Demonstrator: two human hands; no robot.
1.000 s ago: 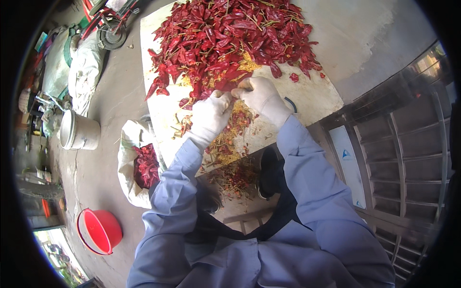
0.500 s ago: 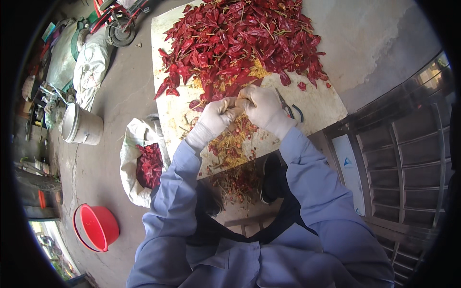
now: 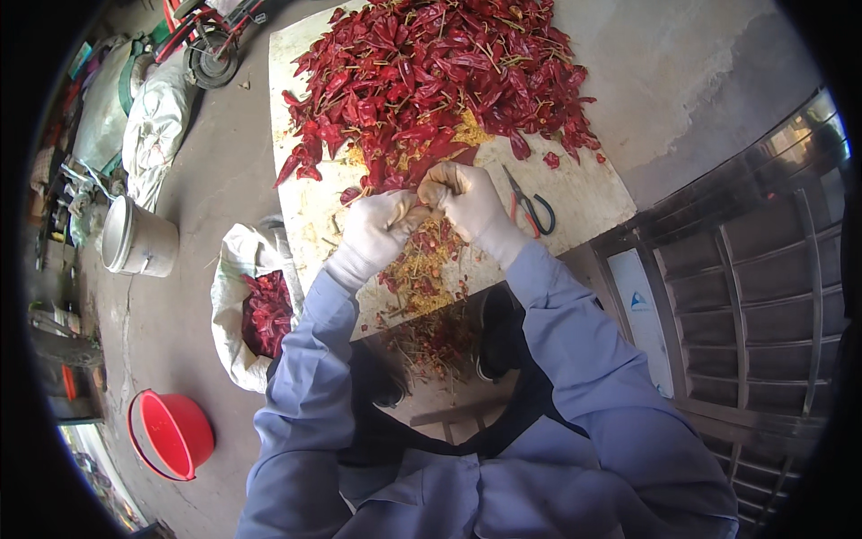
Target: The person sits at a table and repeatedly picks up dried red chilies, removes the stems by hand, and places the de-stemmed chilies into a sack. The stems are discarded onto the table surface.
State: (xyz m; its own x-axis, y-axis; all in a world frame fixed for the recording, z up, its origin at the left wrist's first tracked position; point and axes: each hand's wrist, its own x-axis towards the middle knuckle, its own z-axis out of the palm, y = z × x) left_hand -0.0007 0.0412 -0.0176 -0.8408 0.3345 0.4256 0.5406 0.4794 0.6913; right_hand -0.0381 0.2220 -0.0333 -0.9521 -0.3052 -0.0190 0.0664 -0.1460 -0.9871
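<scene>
Work in hand, judged from the hands' posture: fingertip picking at a small piece, most likely a pepper's stem end, close to the near edge of the pepper heap [image 3: 440, 81].

Left hand [image 3: 372, 232]: white-gloved, at the near side of the heap, set left of its partner. Fingers curled inward, thumb pressed against them.

Right hand [image 3: 470, 205]: white-gloved, also at the near side of the heap, fingertips meeting or nearly meeting the left's. Fingers bent, thumb and forefinger drawn together; glove tips stained brown. What either hand pinches is covered by the gloves and cannot be confirmed.

In my judgement, the next move calls for a firm pinch by both hands and a short, controlled pull apart.

The red peppers are heaped on the bench [image 3: 588, 193]. Seeds and stem scraps [image 3: 429, 269] lie nearer the person than the heap. Scissors [image 3: 518, 191] rest to the heap's near right, untouched. A white sack [image 3: 230, 310] holding more peppers stands to the heap's near left.
</scene>
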